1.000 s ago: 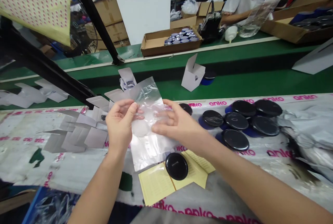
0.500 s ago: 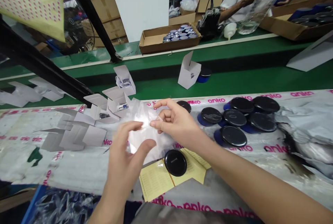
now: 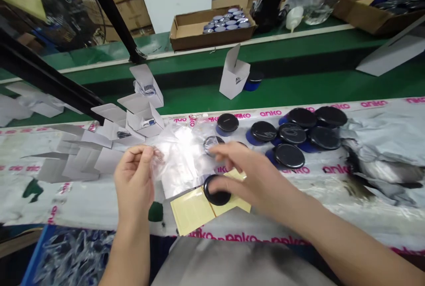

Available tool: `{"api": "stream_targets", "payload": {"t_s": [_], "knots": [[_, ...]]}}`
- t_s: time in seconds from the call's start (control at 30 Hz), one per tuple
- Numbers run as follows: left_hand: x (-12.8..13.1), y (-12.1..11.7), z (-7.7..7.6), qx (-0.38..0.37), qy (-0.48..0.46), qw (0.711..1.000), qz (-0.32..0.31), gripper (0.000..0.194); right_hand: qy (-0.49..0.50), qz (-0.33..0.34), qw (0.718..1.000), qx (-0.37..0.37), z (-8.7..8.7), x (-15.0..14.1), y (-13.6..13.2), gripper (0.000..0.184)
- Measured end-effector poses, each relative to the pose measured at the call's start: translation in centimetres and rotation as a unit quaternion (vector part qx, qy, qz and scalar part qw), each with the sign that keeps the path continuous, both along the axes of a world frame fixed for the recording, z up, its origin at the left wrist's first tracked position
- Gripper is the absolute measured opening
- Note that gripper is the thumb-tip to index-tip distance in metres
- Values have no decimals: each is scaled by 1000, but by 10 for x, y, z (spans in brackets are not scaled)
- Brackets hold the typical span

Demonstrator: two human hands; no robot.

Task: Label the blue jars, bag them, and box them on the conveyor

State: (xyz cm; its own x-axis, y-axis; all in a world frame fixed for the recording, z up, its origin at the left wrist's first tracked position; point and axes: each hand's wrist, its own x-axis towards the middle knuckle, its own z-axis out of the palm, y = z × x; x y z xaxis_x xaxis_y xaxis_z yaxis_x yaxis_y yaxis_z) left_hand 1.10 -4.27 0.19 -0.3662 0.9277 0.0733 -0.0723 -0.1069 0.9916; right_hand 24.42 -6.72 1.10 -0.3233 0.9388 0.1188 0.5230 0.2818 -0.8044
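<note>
My left hand is closed, thumb against fingers, on the edge of a clear plastic bag. Shiny white plastic spreads out beside it to the right. My right hand is blurred by motion, its thumb and fingers apart with nothing seen between them. Its thumb is by a black round disc, which lies on folded yellow printed paper. Just beyond the right fingertips is a small round piece, partly hidden. Behind it stands a black-topped blue round container.
Several black-topped blue containers stand at right, near crumpled grey plastic. Open white boxes are grouped at left. Another white box stands on the green surface. A carton of round pieces is behind. A blue bin is at lower left.
My hands have moved apart. The left now pinches the bag's edge; the right has left the plastic, moving right and down to the black disc. The camera view has shifted slightly.
</note>
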Motion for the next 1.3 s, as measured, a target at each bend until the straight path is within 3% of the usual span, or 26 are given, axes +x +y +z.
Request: {"api": "stream_targets", "payload": {"t_s": [0.1,0.2,0.3,0.37,0.43,0.67,0.8,0.9,1.03,1.17,1.3], "knots": [[-1,-5,-2,7,45,998,-31,17,-130,38,990,43,-23,8,-31,53],[6,-9,-4,7,93,994,-60,14,-119,32,991,49,-33,9,-48,48],[18,-14,-4,-1,156,985,-74,12,17,18,999,-42,-16,13,-51,55],[25,-18,-2,10,189,978,-91,9,122,16,987,-103,1,18,-49,61],[30,-22,-1,28,196,973,-121,6,186,14,975,-118,13,21,-46,62],[37,-30,-1,36,167,970,-171,4,143,-34,974,-175,7,9,-27,99],[34,-29,0,79,157,958,-225,7,125,7,974,-189,7,1,-15,110],[30,-33,-2,107,150,952,-244,9,146,9,969,-201,6,-1,-8,94],[27,-46,-8,156,225,938,-213,11,225,-66,951,-199,0,-10,-5,62],[31,-58,-14,217,326,905,-165,17,304,-115,909,-261,-3,-21,-8,66],[32,-61,-10,183,379,902,-95,17,371,-44,875,-308,-4,-25,-11,58]]}}
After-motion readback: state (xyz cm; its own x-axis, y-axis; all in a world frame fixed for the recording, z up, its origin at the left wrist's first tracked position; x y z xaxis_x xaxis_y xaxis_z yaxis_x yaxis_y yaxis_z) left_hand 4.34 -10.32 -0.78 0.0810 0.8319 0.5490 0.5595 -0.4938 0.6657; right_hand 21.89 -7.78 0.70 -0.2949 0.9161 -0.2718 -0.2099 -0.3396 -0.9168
